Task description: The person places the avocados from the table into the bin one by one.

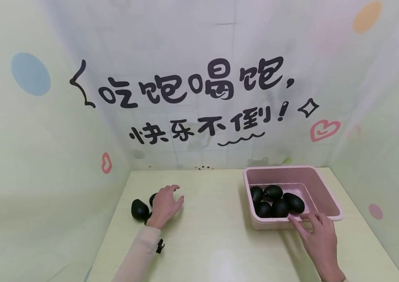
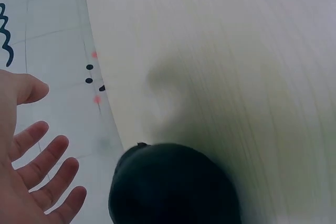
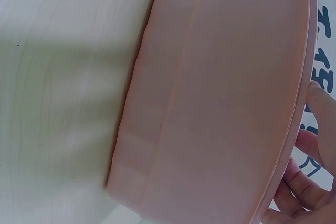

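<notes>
The left hand (image 1: 165, 205), its fingers (image 2: 58, 182) spread empty, is hovering near dark ovoid fruits (image 1: 139, 209) while the right hand (image 1: 321, 239) is gripping the pink rectangular plastic bin (image 1: 280, 176), presumably steadying it.

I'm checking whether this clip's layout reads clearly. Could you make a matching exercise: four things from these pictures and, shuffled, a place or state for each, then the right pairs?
Things
1. left hand
2. right hand
3. pink bin
4. blue oval

Places or states
A. on the table, with dark fruits inside
B. on the wall at the left of the head view
C. touching the bin's rim
D. holding nothing, beside loose fruits

Pairs: 1-D, 2-C, 3-A, 4-B
</notes>
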Demonstrator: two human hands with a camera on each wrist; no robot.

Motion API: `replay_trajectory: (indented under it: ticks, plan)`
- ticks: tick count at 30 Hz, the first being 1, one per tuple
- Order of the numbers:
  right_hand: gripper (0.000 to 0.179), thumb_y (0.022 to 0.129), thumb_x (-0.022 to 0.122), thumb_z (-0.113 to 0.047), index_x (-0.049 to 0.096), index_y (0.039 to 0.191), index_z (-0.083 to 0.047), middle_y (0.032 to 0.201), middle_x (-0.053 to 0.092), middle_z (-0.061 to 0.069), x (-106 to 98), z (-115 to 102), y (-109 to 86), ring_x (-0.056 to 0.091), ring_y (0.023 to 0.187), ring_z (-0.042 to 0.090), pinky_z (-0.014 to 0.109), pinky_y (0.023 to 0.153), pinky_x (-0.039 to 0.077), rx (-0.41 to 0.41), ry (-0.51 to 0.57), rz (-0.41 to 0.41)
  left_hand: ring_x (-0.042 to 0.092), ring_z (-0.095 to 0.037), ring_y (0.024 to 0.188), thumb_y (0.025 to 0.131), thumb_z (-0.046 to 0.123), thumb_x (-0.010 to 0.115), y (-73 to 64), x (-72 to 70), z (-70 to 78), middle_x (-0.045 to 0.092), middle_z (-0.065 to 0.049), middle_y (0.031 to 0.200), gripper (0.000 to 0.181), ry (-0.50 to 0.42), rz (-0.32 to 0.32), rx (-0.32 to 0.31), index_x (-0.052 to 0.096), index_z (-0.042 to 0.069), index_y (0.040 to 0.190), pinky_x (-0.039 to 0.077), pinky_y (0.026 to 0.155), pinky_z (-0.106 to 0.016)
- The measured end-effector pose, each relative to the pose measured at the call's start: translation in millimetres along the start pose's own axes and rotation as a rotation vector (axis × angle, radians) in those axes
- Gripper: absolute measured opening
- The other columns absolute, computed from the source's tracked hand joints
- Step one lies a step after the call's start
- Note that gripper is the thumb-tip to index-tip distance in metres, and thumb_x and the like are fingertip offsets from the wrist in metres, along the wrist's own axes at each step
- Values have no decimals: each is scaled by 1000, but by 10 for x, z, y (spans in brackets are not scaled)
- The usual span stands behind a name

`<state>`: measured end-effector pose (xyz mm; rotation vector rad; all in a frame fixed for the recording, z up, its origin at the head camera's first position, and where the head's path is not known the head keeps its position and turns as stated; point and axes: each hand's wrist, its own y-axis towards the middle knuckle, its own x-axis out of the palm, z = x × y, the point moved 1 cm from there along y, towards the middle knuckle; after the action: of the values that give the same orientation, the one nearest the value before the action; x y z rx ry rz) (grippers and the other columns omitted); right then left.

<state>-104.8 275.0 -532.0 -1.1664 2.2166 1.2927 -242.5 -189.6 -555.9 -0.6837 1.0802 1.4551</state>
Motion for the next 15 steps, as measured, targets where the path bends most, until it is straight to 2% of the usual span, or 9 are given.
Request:
replay_trajectory:
  ticks: [4, 8, 15]
  plan:
    - [30, 67, 97, -14, 76, 85, -3, 93, 69, 17, 1, -5, -8, 57, 91, 35, 39, 77, 37, 4, 5, 7, 63, -44, 121, 96, 32, 75, -24, -26, -102, 71, -20, 129, 43, 18, -1, -20, 71, 8, 132, 53, 97, -59]
    - [31, 66, 97, -13, 76, 85, -2, 91, 69, 17, 2, -9, -9, 57, 90, 36, 39, 77, 37, -14, 16, 24, 56, -47, 131, 97, 34, 74, -53, -34, -218, 64, -22, 139, 47, 26, -11, -72, 69, 8, 135, 47, 106, -62]
    - [31, 64, 97, -13, 76, 85, -2, 90, 69, 17, 11, 7, -11, 57, 88, 36, 34, 76, 36, -41, 17, 39, 54, -48, 132, 95, 34, 76, -114, -32, -384, 61, -22, 141, 49, 28, 11, -133, 69, 7, 135, 45, 106, -65]
